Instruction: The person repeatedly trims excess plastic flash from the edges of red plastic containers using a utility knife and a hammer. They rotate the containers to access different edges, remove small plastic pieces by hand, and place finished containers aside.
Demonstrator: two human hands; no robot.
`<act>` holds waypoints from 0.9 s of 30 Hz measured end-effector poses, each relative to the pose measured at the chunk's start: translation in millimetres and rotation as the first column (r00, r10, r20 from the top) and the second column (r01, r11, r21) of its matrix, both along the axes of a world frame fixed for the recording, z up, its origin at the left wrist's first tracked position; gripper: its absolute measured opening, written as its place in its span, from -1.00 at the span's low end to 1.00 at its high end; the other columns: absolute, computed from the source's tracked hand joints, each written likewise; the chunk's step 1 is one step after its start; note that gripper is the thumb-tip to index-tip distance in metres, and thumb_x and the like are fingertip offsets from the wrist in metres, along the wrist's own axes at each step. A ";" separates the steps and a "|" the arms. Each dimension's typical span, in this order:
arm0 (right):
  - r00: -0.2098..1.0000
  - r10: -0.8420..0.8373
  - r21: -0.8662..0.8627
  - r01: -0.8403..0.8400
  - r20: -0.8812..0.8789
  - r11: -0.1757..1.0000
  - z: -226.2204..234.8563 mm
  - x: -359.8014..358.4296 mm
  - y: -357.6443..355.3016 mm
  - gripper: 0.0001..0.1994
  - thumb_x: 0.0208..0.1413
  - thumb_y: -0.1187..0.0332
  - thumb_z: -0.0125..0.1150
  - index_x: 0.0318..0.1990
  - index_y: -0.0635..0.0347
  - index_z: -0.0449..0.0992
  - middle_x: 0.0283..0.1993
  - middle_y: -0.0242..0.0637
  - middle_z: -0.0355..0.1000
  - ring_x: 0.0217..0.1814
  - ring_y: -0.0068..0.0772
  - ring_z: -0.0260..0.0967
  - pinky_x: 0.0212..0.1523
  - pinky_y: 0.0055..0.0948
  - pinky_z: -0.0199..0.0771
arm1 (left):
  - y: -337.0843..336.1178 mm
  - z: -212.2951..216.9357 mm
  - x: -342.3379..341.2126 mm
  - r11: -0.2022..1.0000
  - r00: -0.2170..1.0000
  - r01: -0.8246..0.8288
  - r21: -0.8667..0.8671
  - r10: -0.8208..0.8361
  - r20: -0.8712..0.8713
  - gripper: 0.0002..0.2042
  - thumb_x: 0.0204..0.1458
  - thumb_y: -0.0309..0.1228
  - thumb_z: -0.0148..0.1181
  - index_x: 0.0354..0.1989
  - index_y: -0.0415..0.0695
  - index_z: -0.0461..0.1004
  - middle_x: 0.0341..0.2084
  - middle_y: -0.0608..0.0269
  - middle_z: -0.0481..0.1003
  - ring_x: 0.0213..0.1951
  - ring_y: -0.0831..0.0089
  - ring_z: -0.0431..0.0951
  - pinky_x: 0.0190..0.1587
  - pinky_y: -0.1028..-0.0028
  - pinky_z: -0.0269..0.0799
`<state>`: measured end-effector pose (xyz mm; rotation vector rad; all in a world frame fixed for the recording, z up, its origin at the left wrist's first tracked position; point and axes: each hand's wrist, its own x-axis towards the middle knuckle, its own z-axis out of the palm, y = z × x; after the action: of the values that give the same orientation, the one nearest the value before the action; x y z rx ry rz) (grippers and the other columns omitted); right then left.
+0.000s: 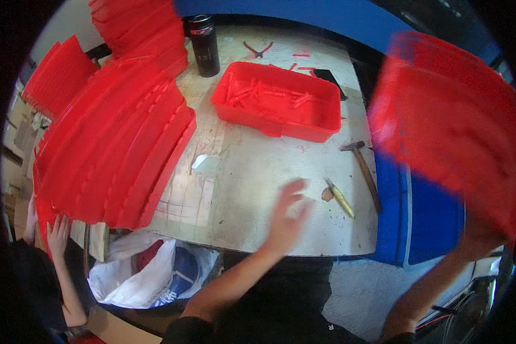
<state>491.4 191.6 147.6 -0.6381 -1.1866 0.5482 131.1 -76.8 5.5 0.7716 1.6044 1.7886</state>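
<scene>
My left hand (289, 221) hovers over the front middle of the worktable, blurred, with fingers apart and nothing in it. Out to the right, my right hand (483, 238) grips the lower edge of a large red plastic tub (441, 114). Motion smears this tub, and whether it is one or several nested together I cannot tell. On the table beyond my left hand sits a red rectangular bin (275, 127) with red plastic trimmings (295, 98) inside. Closest to my left hand lies a yellow-handled knife (341, 199).
A tall stack of nested red tubs (114, 137) fills the left side; another person's hand (57, 235) touches its near end. A hammer (364, 172), red pliers (259, 50) and a black tumbler (205, 46) are on the table. Blue crates (436, 212) stand right; a white bag (132, 281) sits below.
</scene>
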 end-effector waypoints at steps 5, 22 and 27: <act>0.436 0.578 -0.335 -0.900 -0.690 0.278 -173.9 -159.5 -155.6 -0.29 -0.02 0.04 0.46 0.26 0.06 0.34 0.31 -0.36 0.29 0.38 -0.26 0.11 0.37 -0.08 0.06 | -127.1 5.8 -97.3 0.829 0.825 -0.386 0.404 0.114 0.554 -0.44 0.36 -0.02 -0.19 0.37 -0.17 0.22 0.24 0.04 0.36 0.30 0.21 0.32 0.37 0.17 0.13; 0.347 0.582 -0.371 -0.513 0.735 0.774 -74.3 -332.2 -29.9 -0.86 0.17 0.46 0.23 -0.17 0.27 0.63 -0.21 -0.10 0.61 -0.21 -0.27 0.58 -0.11 -0.37 0.54 | -160.4 -20.4 -120.0 0.897 0.736 -0.316 -0.309 0.026 -0.677 -0.37 -0.08 -0.80 -0.17 0.27 -0.25 0.35 0.24 -0.16 0.35 0.34 0.01 0.29 0.37 0.26 0.14; -0.129 0.374 -0.386 -0.506 0.918 0.772 -124.9 -500.0 12.0 -0.76 0.07 0.27 0.22 -0.16 0.12 0.66 -0.17 -0.05 0.59 -0.09 0.00 0.56 -0.10 -0.05 0.56 | -139.6 -3.2 -105.2 0.871 0.818 -0.333 -0.361 0.076 -0.571 -0.47 -0.02 -0.76 -0.17 0.18 -0.25 0.42 0.14 -0.17 0.41 0.26 -0.01 0.37 0.34 0.26 0.18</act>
<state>-8.6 203.6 22.6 -0.4327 -2.9389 0.5819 25.9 -216.5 2.3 0.9529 2.4563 1.2925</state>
